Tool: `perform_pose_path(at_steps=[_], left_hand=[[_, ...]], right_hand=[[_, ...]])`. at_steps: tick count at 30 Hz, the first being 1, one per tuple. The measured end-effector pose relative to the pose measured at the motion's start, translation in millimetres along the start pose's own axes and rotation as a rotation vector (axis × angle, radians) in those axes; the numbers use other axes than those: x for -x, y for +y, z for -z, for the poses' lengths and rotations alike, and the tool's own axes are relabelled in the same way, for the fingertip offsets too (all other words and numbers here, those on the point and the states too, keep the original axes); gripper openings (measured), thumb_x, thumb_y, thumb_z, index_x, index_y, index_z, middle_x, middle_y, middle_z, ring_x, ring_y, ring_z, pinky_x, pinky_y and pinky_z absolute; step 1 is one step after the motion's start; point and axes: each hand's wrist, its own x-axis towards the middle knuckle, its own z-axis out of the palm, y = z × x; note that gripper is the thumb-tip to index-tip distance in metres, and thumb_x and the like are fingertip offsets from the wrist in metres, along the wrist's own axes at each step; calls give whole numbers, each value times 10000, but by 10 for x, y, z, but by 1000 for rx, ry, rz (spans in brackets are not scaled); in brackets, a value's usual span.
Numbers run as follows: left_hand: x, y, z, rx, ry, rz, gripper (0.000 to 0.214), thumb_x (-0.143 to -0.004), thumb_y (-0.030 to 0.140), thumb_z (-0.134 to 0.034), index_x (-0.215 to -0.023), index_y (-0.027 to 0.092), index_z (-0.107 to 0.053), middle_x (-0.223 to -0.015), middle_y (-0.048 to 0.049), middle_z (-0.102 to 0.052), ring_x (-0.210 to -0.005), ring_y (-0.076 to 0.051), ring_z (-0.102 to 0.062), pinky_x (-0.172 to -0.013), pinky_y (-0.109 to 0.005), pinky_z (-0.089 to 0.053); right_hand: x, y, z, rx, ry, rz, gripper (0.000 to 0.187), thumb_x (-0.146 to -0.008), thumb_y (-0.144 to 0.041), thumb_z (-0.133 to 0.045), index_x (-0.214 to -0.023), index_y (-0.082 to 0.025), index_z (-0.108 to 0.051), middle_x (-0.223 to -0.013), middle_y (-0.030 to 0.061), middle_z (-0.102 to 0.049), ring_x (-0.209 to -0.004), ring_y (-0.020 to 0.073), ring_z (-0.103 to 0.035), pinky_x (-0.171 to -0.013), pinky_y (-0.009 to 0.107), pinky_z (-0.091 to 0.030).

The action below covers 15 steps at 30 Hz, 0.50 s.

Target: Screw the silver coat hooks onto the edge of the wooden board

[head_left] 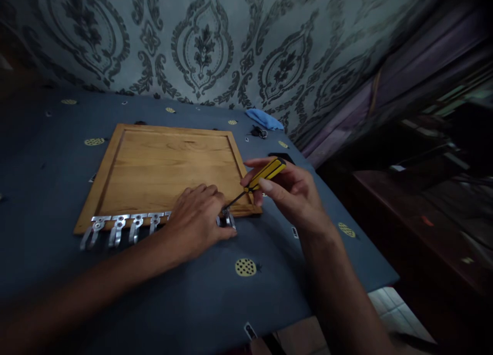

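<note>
A wooden board (173, 167) with a raised frame lies flat on the blue cloth. Along its near edge runs a shiny metal hook rail (138, 227) with several hooks jutting over the edge. My left hand (198, 216) is closed around the rail near its right end, thumb by the last hook and fingers curled over the board; it hides part of the rail. In my right hand (290, 193) is a yellow-and-black screwdriver (265, 174), tilted down to the left. Its tip meets the rail's right end beside my left fingers; the screw itself is too small to make out.
The blue cloth (185, 309) has pineapple prints. Behind the board lie a light-blue cloth (265, 119) and a bunch of keys (259, 132). A dark flat object (283, 156) is partly behind my right hand. Patterned wall covering (246, 47) rises at the back; dark clutter stands right.
</note>
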Motion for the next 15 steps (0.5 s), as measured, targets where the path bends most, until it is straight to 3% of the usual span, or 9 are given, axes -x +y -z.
perform_pose_path(at_steps=[2,6,9,15], left_hand=[[6,-3,2,-2,11,-5,373,-841,471,-803,-1040,180,-680,-1066,-70,-663,-1085,-302,-617,-972,-451,-481],[9,-9,5,-5,26,-18,360,-839,460,-805,-1026,183,-674,-1048,-69,-669,-1062,-297,-623,-953,-448,-490],[5,-5,8,-7,29,-18,351,-835,450,-810,-1018,185,-671,-1037,-66,-675,-1038,-291,-628,-936,-447,-497],[8,-2,4,13,22,-23,361,-849,445,-800,-1028,156,-679,-1060,-85,-665,-1076,-311,-622,-957,-465,-484]], right_hand=[[1,5,11,23,3,-3,331,-808,-415,-854,-1051,-198,-791,-873,38,-789,-523,88,-634,-513,231,-550],[-21,23,-28,34,64,47,267,-708,-390,-926,-805,-188,-780,-785,17,-766,-445,71,-586,-416,206,-498],[-33,25,-46,28,76,44,294,-687,-393,-938,-759,-186,-743,-741,11,-759,-425,75,-573,-399,206,-501],[-9,11,21,-11,-9,5,338,-798,-390,-866,-1071,-208,-787,-905,44,-805,-550,94,-659,-546,230,-575]])
